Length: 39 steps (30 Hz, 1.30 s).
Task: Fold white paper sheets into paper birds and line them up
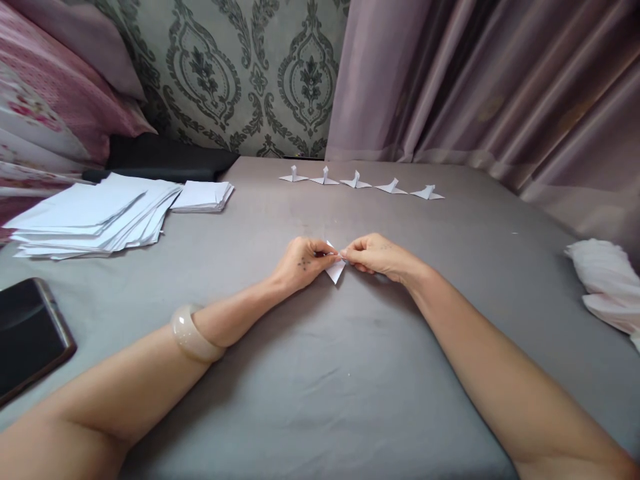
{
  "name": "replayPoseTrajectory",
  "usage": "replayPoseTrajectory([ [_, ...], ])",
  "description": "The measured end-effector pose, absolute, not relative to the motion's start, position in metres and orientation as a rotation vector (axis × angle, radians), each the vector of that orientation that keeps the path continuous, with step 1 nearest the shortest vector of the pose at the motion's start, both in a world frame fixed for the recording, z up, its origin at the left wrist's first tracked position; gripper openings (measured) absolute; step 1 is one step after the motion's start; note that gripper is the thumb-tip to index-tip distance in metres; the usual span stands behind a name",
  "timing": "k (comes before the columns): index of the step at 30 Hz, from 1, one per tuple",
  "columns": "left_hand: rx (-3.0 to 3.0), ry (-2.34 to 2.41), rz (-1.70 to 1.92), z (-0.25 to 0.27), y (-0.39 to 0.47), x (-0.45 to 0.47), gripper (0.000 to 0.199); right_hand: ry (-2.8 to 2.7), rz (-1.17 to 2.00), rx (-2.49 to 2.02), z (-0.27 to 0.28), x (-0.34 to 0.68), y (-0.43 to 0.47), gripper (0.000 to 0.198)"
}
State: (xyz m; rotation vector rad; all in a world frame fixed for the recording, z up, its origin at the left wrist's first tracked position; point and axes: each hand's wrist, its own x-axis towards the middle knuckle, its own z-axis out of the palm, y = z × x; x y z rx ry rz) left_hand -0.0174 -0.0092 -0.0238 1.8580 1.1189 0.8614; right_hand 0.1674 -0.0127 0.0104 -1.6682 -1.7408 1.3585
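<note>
Between my hands is a small folded white paper (335, 271), with one pointed end facing down toward me and another corner showing above the fingers. My left hand (306, 261) pinches it from the left side with thumb and fingers. From the right, my right hand (375, 257) pinches the paper's edge, its fingertips almost meeting those of the left. Fingers cover the middle of the folds. Beyond the hands, several folded white paper figures (356, 180) stand in a row, each with flat side wings and a raised middle part.
A stack of white paper sheets (90, 213) lies at the left, beside a smaller stack of cut paper (201, 197). A dark phone (33, 337) rests at the left edge. White cloth (603, 277) lies at the right on the grey sheet (340, 400). Curtains (450, 80) hang behind.
</note>
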Motion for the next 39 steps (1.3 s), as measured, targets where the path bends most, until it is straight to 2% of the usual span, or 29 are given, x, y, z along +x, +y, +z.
replayPoseTrajectory([
  [3, 1.865, 1.165, 0.880, -0.022, -0.011, -0.017, 0.023, -1.756, 1.393, -1.618, 0.009, 0.170, -0.012, 0.029],
  [7, 1.858, 1.225, 0.947, -0.021, -0.010, -0.018, 0.022, -1.663, 1.342, -1.546, 0.005, 0.173, -0.015, 0.018],
  [10, 1.845, 1.242, 0.954, -0.021, -0.008, -0.018, 0.021, -1.708, 1.247, -1.442, 0.001, 0.174, -0.019, 0.027],
  [12, 1.847, 1.236, 0.946, -0.021, -0.008, -0.019, 0.021, -1.795, 1.149, -1.405, -0.003, 0.173, -0.020, 0.030],
  [20, 1.925, 1.242, 0.947, -0.020, -0.009, -0.017, 0.017, -2.034, 0.690, -1.336, -0.011, 0.166, -0.021, 0.014],
  [25, 2.031, 1.336, 0.808, -0.017, -0.011, -0.016, 0.021, -2.201, 0.426, -1.365, -0.011, 0.164, -0.023, 0.012],
  [33, 2.242, 1.505, 0.753, -0.022, -0.007, -0.019, 0.014, -1.883, 0.304, -1.419, -0.023, 0.171, -0.013, 0.025],
  [39, 2.186, 1.544, 0.842, -0.015, -0.009, -0.018, 0.013, -1.779, 0.268, -1.493, -0.020, 0.170, -0.020, 0.019],
])
